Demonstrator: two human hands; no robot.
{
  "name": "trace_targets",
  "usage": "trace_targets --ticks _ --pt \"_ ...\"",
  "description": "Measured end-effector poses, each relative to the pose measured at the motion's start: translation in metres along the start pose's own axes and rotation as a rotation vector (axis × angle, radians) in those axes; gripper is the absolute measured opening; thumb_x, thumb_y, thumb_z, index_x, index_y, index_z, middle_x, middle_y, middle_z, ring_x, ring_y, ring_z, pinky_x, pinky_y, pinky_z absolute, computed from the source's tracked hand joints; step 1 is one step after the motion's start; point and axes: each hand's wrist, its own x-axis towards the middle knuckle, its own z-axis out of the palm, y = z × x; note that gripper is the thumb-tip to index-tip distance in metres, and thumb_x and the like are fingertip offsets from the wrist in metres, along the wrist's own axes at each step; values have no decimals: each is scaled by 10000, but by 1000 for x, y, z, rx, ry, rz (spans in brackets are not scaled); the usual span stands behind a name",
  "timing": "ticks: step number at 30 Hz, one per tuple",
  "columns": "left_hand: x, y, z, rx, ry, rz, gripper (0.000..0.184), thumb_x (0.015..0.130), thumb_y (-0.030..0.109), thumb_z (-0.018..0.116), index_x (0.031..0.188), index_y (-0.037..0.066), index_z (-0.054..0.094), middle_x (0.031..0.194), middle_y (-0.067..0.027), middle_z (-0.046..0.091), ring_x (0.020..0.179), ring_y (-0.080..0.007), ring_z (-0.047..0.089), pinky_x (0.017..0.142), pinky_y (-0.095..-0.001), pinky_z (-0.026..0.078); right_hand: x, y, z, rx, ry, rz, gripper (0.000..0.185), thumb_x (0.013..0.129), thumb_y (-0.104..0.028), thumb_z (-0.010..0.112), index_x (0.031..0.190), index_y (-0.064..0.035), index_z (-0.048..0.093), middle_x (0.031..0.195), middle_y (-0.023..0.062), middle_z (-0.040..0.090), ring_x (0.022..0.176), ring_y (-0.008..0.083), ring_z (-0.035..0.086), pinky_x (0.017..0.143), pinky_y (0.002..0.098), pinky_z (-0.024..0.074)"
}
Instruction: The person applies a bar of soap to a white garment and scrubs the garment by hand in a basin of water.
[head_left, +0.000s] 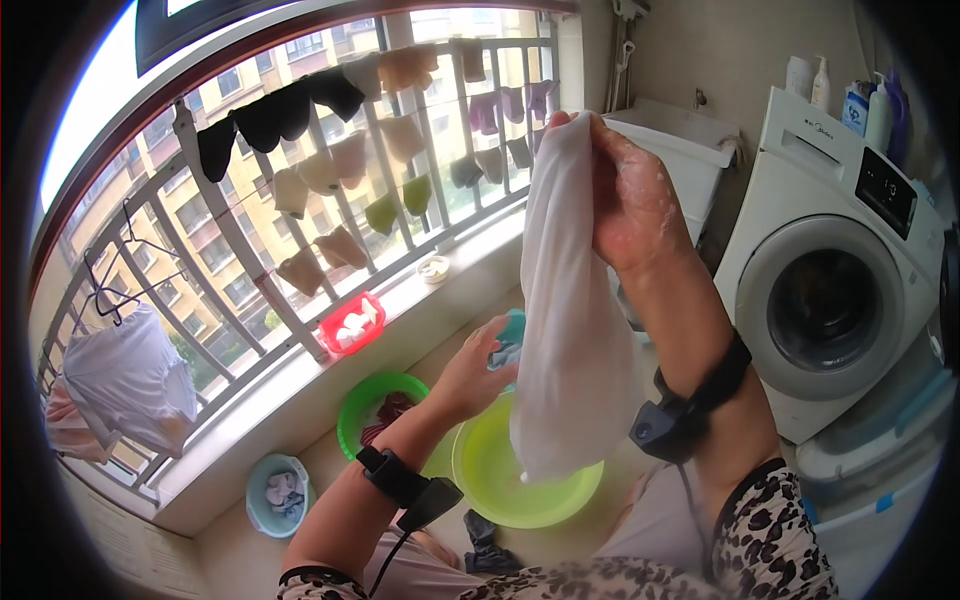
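My right hand [640, 195], with some suds on it, is raised and closed round the top of a white cloth [568, 300]. The fabric hangs down long and narrow, its lower end over a yellow-green basin [535, 500]. My left hand [470, 370] is lower down, beside the hanging cloth, with its fingers stretched out and nothing held. I cannot tell whether its fingertips touch the fabric. Behind that hand stands a green basin [350, 420] with dark red striped cloth [385, 415] in it. A blue basin with cloth is partly hidden behind my left hand.
A light blue basin [262, 515] of clothes stands left on the floor; dark cloth [485, 545] lies near my feet. A red soap basket [352, 325] sits on the ledge. Socks [270, 125] hang along the window railing [345, 200]. A washing machine [740, 290] stands right.
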Motion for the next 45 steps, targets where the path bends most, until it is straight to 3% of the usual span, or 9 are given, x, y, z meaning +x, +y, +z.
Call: trace_targets --ticks 2,5,8,15,27,37,40,44,45 --pt "15 16 9 -59 2 205 423 815 232 638 1153 -7 556 1222 -168 509 1097 -278 507 928 -367 404 -6 2 13 -10 60 -33 247 939 -195 471 1003 14 585 923 92 629 830 201 593 784 338 503" --pt "21 26 5 -57 -220 119 372 833 193 617 1129 -24 555 1151 -155 560 1013 -230 554 907 -342 418 -11 -7 11 -22 17 -56 236 933 -182 480 1007 16 583 930 100 626 836 200 593 784 326 504" --pt "17 27 0 -543 -308 -199 271 850 161 596 1058 -11 584 1027 -98 611 915 -169 583 868 -304 439 -11 -31 -10 -56 -29 -89 224 927 -166 491 1015 21 577 951 111 622 854 200 593 795 317 503" --pt "3 62 -83 -677 -20 -369 278 875 185 524 1081 -1 539 926 -59 594 829 -155 586 738 -287 486 -15 -63 -61 -236 248 -364 177 936 -168 467 925 -22 565 1024 142 617 927 228 584 861 357 473" --pt "28 125 -111 -908 41 -94 327 929 258 472 1083 -20 548 975 -100 616 845 -177 614 752 -302 506 0 17 -145 -384 310 -126 215 947 -197 438 1031 -12 508 1047 162 602 953 193 579 901 333 438" --pt "59 158 -51 -964 77 85 220 890 154 547 1039 -4 517 971 -114 583 897 -194 583 808 -328 472 -47 68 -64 -1294 -14 -76 411 824 -262 663 1129 -13 544 1032 61 586 954 183 566 860 318 432" --pt "59 145 -49 -835 85 210 249 895 163 552 1077 -5 522 1029 -119 577 949 -185 575 837 -324 468 -22 75 -84 -525 133 59 372 841 -211 633 1136 -6 539 1058 80 595 936 179 585 826 320 462" --pt "43 101 -68 -414 243 103 435 818 237 671 1139 -10 510 1097 -130 560 1009 -207 558 882 -316 443 -21 58 -54 -490 -134 1 269 901 -182 512 1111 -20 556 1049 74 597 943 172 584 856 311 467" --pt "33 88 -69 -173 331 31 541 761 273 724 1166 -2 491 1143 -139 537 1067 -231 526 896 -330 425 -15 57 -43 -325 90 108 289 910 -204 485 1120 -18 552 1064 80 595 964 190 581 874 323 469"
